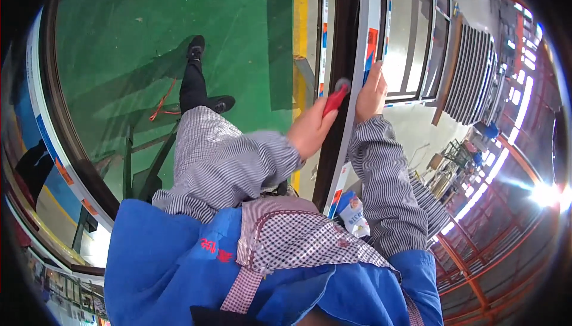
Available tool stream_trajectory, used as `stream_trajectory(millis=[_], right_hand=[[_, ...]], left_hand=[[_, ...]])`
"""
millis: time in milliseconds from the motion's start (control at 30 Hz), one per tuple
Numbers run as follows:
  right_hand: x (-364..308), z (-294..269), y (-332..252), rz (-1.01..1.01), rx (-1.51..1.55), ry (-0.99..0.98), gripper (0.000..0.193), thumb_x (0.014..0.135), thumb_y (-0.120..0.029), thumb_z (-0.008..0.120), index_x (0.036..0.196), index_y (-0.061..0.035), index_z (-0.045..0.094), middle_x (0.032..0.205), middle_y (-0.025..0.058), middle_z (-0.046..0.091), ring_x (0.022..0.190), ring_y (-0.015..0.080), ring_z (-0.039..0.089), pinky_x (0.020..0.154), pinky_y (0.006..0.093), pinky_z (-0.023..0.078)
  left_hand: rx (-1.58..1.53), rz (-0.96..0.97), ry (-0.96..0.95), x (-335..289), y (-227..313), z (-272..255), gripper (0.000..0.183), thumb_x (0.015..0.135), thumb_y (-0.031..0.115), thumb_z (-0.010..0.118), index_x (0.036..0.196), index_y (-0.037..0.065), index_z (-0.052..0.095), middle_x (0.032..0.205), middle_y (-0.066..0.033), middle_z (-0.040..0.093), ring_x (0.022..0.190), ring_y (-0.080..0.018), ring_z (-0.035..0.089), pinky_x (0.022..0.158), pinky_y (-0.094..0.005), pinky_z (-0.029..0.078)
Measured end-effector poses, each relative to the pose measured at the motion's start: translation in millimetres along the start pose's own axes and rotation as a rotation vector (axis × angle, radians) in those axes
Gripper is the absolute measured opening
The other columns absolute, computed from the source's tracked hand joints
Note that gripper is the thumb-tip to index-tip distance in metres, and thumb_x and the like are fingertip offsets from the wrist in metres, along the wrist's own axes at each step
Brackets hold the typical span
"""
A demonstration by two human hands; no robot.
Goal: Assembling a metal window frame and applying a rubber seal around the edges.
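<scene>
In my left hand is a small red-handled roller, its round wheel blurred against the dark groove of a long frame bar. The fingers are closed around the handle. My right hand lies along the bar's outer side, fingers stretched out on the white protective film with its orange and blue print. Dark brown profile shows beside the film. The bar runs away from my body between both hands and belongs to a large frame whose other side curves past on the left.
Green floor with a yellow stripe shows through the frame. An orange strip lies near my foot. Further frames and a stack of grey profiles stand to the right. A white printed bag is beside my waist.
</scene>
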State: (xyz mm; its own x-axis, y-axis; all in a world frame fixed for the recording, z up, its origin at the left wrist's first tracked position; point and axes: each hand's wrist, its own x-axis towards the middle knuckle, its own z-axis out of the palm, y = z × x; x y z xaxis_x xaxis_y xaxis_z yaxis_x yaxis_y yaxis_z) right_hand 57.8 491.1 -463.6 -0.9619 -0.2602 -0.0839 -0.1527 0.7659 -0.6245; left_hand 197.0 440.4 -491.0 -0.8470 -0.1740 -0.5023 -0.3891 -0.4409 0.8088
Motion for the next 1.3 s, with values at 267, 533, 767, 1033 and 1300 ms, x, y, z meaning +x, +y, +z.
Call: stream_trajectory(millis=[267, 533, 767, 1033, 1300], right_hand=[[0.3, -5.4, -8.5, 0.129, -0.079, -0.085, 0.067, 0.094, -0.054, 0.03, 0.103, 0.0066, 0.056, 0.081, 0.0142, 0.056, 0.075, 0.0217, 0.05, 0.074, 0.0329, 0.04], [9.2, -7.8, 44.5, -0.369, -0.332, 0.085, 0.057, 0.097, -0.043, 0.029, 0.112, 0.0056, 0.055, 0.102, 0.0225, 0.06, 0.092, 0.0331, 0.057, 0.083, 0.0386, 0.041], [4.1, -8.2, -7.1, 0.091, -0.084, -0.042, 0.058, 0.096, -0.045, 0.031, 0.112, 0.0064, 0.054, 0.098, 0.0216, 0.06, 0.091, 0.0297, 0.056, 0.083, 0.0346, 0.04], [8.1, -13.4, 3.6, -0.01, -0.147, -0.032, 0.052, 0.097, -0.043, 0.032, 0.097, 0.0032, 0.055, 0.078, 0.0149, 0.055, 0.071, 0.0221, 0.048, 0.07, 0.0339, 0.04], [-1.4, -5.5, -12.8, -0.29, -0.459, -0.006, 0.041, 0.081, -0.027, 0.064, 0.106, 0.0009, 0.048, 0.083, 0.0225, 0.06, 0.076, 0.0393, 0.059, 0.066, 0.0425, 0.045]], left_hand=[[0.057, -0.012, 0.016, 24.4, 12.9, -8.0, 0.028, 0.091, 0.028, 0.048, 0.1, 0.002, 0.044, 0.08, -0.0248, 0.057, 0.076, -0.0443, 0.056, 0.065, -0.0475, 0.042], [0.036, 0.137, 0.033, 26.8, 14.4, -2.8, 0.029, 0.091, 0.025, 0.048, 0.107, 0.001, 0.049, 0.088, -0.0251, 0.059, 0.084, -0.0407, 0.058, 0.072, -0.0441, 0.046], [0.147, 0.215, 0.074, 77.1, 56.4, -36.1, 0.03, 0.092, 0.027, 0.046, 0.107, 0.001, 0.049, 0.081, -0.0232, 0.06, 0.075, -0.0394, 0.06, 0.065, -0.0453, 0.045], [0.146, 0.2, -0.058, 10.0, -3.7, -17.0, 0.03, 0.089, 0.024, 0.055, 0.107, 0.001, 0.051, 0.064, -0.0056, 0.053, 0.049, -0.0144, 0.051, 0.046, -0.0296, 0.041], [-0.454, 0.158, 0.151, 104.6, 55.9, -45.3, 0.032, 0.082, 0.017, 0.065, 0.105, -0.003, 0.054, 0.076, -0.0051, 0.061, 0.059, -0.0094, 0.059, 0.051, -0.0229, 0.048]])
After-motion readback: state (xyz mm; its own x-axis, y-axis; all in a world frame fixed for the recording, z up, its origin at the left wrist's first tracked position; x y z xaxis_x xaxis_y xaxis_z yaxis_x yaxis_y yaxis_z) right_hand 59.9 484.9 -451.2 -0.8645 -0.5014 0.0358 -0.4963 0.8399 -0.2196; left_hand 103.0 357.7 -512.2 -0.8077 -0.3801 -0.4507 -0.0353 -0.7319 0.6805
